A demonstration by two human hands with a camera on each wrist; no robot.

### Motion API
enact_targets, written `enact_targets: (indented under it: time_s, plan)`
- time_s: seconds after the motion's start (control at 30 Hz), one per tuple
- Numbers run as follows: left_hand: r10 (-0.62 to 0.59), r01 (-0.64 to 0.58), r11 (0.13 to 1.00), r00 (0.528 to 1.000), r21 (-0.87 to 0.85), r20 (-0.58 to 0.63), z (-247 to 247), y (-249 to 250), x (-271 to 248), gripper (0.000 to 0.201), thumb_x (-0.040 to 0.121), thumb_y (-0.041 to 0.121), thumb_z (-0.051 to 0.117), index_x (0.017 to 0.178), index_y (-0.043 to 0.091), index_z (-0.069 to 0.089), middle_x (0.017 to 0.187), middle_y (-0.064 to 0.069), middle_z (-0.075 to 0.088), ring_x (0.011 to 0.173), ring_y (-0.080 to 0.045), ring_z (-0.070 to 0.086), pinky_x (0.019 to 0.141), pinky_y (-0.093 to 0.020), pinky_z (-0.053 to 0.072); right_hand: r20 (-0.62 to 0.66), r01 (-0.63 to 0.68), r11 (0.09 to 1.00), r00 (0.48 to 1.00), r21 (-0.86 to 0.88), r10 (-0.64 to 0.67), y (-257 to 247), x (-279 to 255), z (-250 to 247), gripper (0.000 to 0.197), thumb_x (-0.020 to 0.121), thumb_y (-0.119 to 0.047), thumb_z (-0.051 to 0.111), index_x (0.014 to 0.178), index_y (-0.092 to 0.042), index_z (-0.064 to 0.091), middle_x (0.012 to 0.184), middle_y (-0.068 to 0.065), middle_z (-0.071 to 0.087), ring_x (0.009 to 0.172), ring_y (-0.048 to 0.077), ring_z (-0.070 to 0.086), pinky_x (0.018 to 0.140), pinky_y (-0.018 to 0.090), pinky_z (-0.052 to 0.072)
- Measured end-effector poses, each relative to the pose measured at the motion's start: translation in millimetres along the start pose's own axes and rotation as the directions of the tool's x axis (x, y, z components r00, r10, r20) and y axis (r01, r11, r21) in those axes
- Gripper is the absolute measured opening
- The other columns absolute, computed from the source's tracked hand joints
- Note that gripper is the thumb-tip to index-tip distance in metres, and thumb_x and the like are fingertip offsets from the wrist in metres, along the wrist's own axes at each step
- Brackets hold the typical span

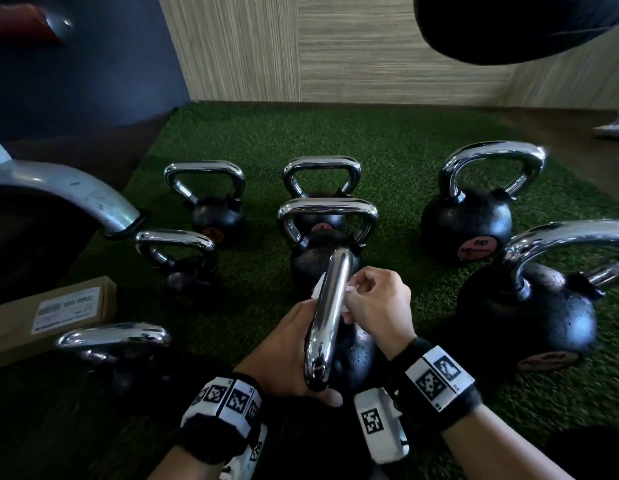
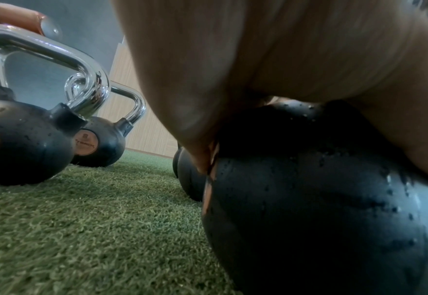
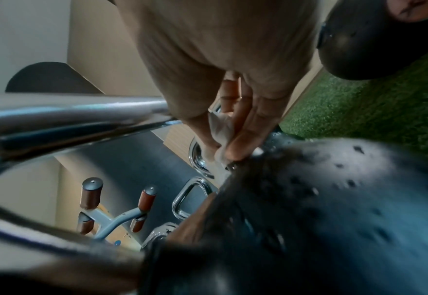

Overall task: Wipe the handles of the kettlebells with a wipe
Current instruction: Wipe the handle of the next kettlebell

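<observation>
A black kettlebell (image 1: 356, 355) with a chrome handle (image 1: 330, 317) stands on the green turf just in front of me, its handle end-on to the head view. My left hand (image 1: 289, 348) grips it from the left, thumb hooked under the handle's near end; in the left wrist view the palm lies on the black ball (image 2: 309, 199). My right hand (image 1: 368, 301) pinches a white wipe (image 1: 349, 296) against the right side of the handle near its far end. In the right wrist view the fingers (image 3: 246, 139) press the wipe (image 3: 219, 127) down by the handle's base.
Several more kettlebells stand on the turf (image 1: 387, 147): two large ones at right (image 1: 467, 223) (image 1: 529, 317), smaller ones behind and at left (image 1: 216, 216) (image 1: 190, 271). A cardboard box (image 1: 58, 313) and a grey machine foot (image 1: 69, 192) lie at left.
</observation>
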State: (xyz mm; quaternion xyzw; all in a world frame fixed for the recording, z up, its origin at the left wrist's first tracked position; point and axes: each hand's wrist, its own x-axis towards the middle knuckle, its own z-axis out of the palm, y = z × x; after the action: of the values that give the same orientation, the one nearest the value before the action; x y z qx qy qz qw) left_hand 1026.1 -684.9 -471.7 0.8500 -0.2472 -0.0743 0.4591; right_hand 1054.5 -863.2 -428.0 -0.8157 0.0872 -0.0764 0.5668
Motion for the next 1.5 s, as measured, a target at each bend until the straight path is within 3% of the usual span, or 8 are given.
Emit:
enact_targets:
  time_s: [0.27, 0.47, 0.57, 0.7, 0.83, 1.07, 1.2, 1.5]
  plan:
    - [-0.240, 0.190, 0.946, 0.954, 0.262, 0.178, -16, 11, 0, 0.122, 0.057, 0.031, 0.096, 0.155, 0.033, 0.023, 0.159, 0.007, 0.034, 0.146, -0.010, 0.034, 0.119, -0.026, 0.032, 0.092, -0.049, 0.994, 0.994, -0.094, 0.058, 22, 10, -32, 0.019, 0.070, -0.013, 0.073, 0.085, -0.024, 0.071, 0.077, 0.003, 0.073, 0.066, 0.025, 0.072, 0.063, 0.040, 0.063]
    - [-0.292, 0.295, 0.955, 0.954, 0.027, -0.067, -60, 70, -22, 0.028, 0.099, 0.050, 0.056, 0.126, 0.048, 0.063, 0.120, 0.022, 0.071, 0.120, -0.001, 0.062, 0.112, -0.041, 0.044, 0.163, -0.009, 0.995, 0.986, -0.103, 0.026, 30, 27, -16, 0.017, 0.081, -0.015, 0.061, 0.087, -0.024, 0.075, 0.072, -0.006, 0.071, 0.072, 0.015, 0.067, 0.064, 0.028, 0.051]
    - [-0.261, 0.268, 0.938, 0.964, 0.219, -0.057, -52, 116, -35, 0.063, 0.074, 0.076, 0.066, 0.132, 0.052, 0.054, 0.120, 0.030, 0.065, 0.112, 0.009, 0.060, 0.099, -0.027, 0.049, 0.287, -0.018, 0.999, 0.958, 0.044, 0.004, 30, 34, -6, 0.029, 0.078, -0.022, 0.069, 0.105, -0.030, 0.075, 0.091, -0.005, 0.078, 0.086, 0.012, 0.073, 0.076, 0.030, 0.059]
    - [-0.127, 0.201, 0.850, 0.975, 0.488, -0.181, -31, 126, -33, 0.060, 0.064, 0.053, 0.078, 0.117, 0.038, 0.056, 0.086, 0.013, 0.058, 0.078, -0.005, 0.060, 0.068, -0.028, 0.053, 0.401, 0.004, 0.994, 0.915, 0.105, -0.046, 28, 42, -2, 0.054, 0.061, -0.038, 0.089, 0.112, -0.031, 0.071, 0.101, 0.000, 0.078, 0.095, 0.017, 0.075, 0.090, 0.041, 0.060]
    - [-0.165, 0.238, 0.895, 0.963, 0.378, -0.214, -30, 119, -31, 0.061, 0.060, 0.044, 0.078, 0.115, 0.032, 0.056, 0.085, 0.008, 0.064, 0.080, -0.011, 0.065, 0.074, -0.038, 0.058, 0.336, 0.121, 0.990, 0.937, -0.073, -0.090, 34, 47, 0, 0.057, 0.060, -0.054, 0.087, 0.111, -0.035, 0.071, 0.099, -0.010, 0.077, 0.094, 0.007, 0.072, 0.087, 0.038, 0.060]
    - [-0.241, 0.117, 0.882, 0.945, 0.456, 0.222, -90, 106, -3, 0.089, 0.066, 0.033, 0.084, 0.134, 0.070, 0.040, 0.118, 0.027, 0.065, 0.109, -0.001, 0.063, 0.101, -0.030, 0.051, 0.177, 0.079, 0.988, 0.983, -0.129, -0.056, 38, 14, -42, 0.028, 0.068, -0.036, 0.090, 0.092, -0.030, 0.076, 0.079, -0.012, 0.074, 0.077, -0.002, 0.066, 0.067, 0.019, 0.048]
    - [-0.279, -0.048, 0.727, 0.891, 0.685, 0.358, -119, 107, 30, 0.095, 0.069, 0.035, 0.085, 0.137, 0.074, 0.030, 0.099, 0.021, 0.055, 0.092, -0.004, 0.060, 0.084, -0.042, 0.054, 0.083, 0.142, 0.976, 0.988, -0.164, -0.129, 43, -22, -55, 0.020, 0.066, -0.032, 0.091, 0.077, -0.032, 0.075, 0.071, -0.024, 0.072, 0.071, -0.012, 0.065, 0.062, 0.007, 0.045]
    - [-0.098, 0.088, 0.827, 0.995, 0.555, -0.011, -110, 79, 2, 0.061, 0.073, 0.025, 0.090, 0.124, 0.049, 0.066, 0.086, 0.014, 0.061, 0.084, -0.002, 0.062, 0.080, -0.032, 0.056, 0.060, 0.207, 0.963, 0.978, -0.172, -0.199, 43, -42, -56, 0.027, 0.067, -0.032, 0.093, 0.089, -0.026, 0.079, 0.075, -0.018, 0.075, 0.073, -0.012, 0.067, 0.067, 0.004, 0.047]
